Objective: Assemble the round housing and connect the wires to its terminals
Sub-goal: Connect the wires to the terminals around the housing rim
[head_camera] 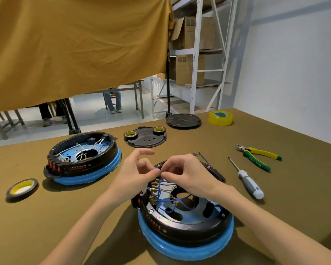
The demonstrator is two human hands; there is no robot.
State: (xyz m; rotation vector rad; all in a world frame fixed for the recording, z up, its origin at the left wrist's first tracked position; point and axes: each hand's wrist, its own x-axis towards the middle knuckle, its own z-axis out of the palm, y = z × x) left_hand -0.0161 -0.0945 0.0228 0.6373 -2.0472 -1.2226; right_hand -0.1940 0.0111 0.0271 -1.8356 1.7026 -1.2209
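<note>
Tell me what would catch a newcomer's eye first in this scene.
First, the two hands meeting at the centre: the left hand and right hand pinch together over the near round housing, above its blue wires. Next, a second housing with white wires sits to the left on the table. A big mustard cloth hangs across the upper left.

Your left hand (137,170) and right hand (183,174) pinching a blue wire (161,185) over the round housing (185,222), screwdriver (246,179) and pliers (258,154) on the table (275,188) to your right
</note>
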